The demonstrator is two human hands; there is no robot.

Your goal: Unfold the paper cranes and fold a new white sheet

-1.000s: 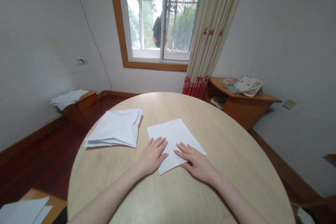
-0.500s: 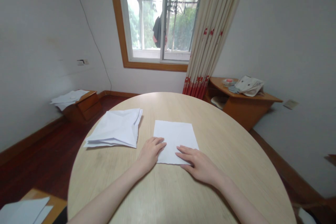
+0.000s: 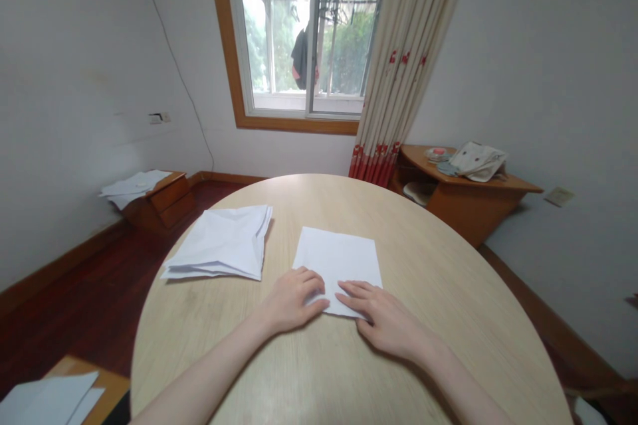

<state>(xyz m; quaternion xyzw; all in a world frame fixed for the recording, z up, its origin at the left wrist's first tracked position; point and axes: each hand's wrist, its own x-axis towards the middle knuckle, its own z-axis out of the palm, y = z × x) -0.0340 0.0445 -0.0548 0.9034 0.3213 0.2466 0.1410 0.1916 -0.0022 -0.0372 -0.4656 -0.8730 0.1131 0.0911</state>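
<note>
A white sheet of paper (image 3: 339,255), roughly square, lies on the round wooden table (image 3: 319,372) in front of me, turned slightly clockwise. Over its near left corner rests my left hand (image 3: 298,299), fingers a little bent on the sheet and thumb stretched along the near edge. My right hand (image 3: 381,312) covers the near right corner. Its fingers lie spread on the paper, and the thumb is at the near edge. To the left is a stack of folded white paper (image 3: 222,239), apart from both hands.
A low wooden cabinet (image 3: 172,199) with papers on it stands far left. At the back right, a wooden corner desk (image 3: 463,206) bears a cloth bag (image 3: 478,161). More white sheets (image 3: 47,398) lie at lower left. A patterned curtain (image 3: 403,66) hangs beside the window.
The sheet has shifted slightly right and turned a little clockwise. My left hand has moved right and nearer, its thumb now at the near edge. My right hand has shifted slightly right.
</note>
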